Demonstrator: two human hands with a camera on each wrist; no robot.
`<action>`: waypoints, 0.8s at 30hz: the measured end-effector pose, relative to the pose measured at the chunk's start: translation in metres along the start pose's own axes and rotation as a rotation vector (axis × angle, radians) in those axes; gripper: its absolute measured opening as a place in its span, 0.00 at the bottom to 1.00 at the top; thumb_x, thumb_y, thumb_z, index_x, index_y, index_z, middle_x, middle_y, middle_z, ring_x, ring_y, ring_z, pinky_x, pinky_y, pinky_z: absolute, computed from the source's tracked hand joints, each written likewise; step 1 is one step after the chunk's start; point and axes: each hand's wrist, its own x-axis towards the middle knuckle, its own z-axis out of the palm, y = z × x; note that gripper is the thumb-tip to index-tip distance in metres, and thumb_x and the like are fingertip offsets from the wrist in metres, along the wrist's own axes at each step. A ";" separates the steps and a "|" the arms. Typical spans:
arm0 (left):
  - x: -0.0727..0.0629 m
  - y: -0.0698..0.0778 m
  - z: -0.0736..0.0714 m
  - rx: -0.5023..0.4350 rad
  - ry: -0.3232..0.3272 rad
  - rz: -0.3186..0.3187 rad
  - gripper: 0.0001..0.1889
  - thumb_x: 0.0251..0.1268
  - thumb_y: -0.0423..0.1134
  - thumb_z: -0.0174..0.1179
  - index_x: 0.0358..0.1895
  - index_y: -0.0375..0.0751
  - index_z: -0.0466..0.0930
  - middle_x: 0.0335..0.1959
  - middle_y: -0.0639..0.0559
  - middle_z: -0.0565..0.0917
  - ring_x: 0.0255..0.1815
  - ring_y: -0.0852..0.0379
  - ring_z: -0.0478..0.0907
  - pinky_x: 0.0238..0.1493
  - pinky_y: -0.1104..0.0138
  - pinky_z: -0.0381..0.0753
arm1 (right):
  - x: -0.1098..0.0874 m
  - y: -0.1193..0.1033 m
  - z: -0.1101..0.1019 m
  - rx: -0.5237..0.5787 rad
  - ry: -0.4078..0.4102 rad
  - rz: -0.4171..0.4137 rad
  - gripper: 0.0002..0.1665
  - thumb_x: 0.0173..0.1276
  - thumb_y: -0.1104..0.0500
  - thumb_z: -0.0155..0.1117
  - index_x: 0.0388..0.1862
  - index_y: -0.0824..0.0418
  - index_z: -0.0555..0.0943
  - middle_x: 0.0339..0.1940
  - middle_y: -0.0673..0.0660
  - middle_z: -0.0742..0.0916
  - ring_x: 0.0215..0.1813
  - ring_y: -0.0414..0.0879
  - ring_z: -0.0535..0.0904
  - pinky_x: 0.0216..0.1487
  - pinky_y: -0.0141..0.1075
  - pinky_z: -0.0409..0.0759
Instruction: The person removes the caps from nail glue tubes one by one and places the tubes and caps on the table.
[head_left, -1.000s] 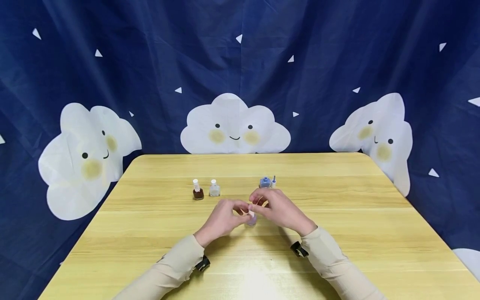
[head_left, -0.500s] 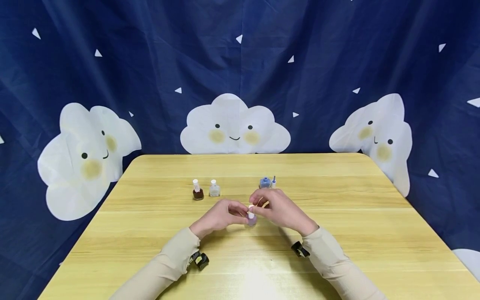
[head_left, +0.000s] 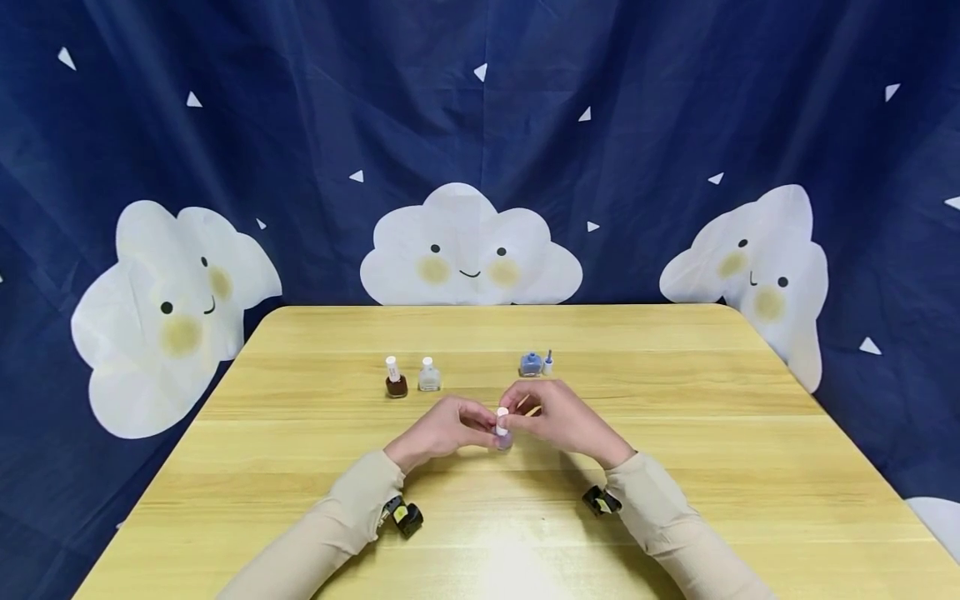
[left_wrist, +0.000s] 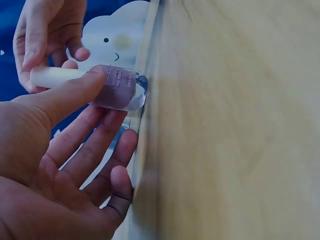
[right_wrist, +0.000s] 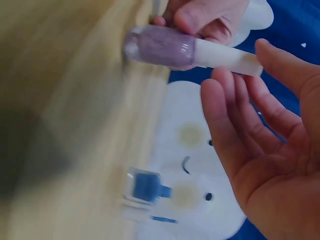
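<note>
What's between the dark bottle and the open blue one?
In the head view, the clear bottle stands between them, nearer the dark bottle than the open blue bottle.

Over there the person's left forearm (head_left: 318,529) and right forearm (head_left: 671,529) are slanting inward; the left hand (head_left: 442,431) is pinching, the right hand (head_left: 557,418) is arching just beside it, fingertips (right_wrist: 214,90) curling toward the thumb (right_wrist: 275,56).

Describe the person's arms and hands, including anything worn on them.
The left hand and right hand are bare, without visible rings. A plain beige fabric left sleeve and matching right sleeve reach the wrists. A small black device sits near the left wrist; a similar black device near the right.
</note>
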 end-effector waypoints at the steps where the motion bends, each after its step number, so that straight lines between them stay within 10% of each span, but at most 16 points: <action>1: 0.000 -0.001 -0.001 -0.002 0.000 -0.005 0.14 0.58 0.37 0.76 0.46 0.39 0.89 0.42 0.50 0.90 0.42 0.57 0.84 0.49 0.65 0.82 | 0.000 0.002 0.001 0.021 -0.006 0.005 0.03 0.70 0.55 0.72 0.40 0.51 0.85 0.40 0.45 0.88 0.43 0.42 0.85 0.44 0.36 0.85; 24: 0.001 -0.009 -0.005 -0.036 -0.014 -0.013 0.12 0.56 0.38 0.77 0.43 0.41 0.90 0.40 0.50 0.91 0.43 0.56 0.84 0.52 0.62 0.79 | 0.006 0.019 0.020 0.195 0.111 0.019 0.09 0.62 0.55 0.79 0.35 0.55 0.85 0.35 0.49 0.88 0.40 0.45 0.83 0.41 0.36 0.85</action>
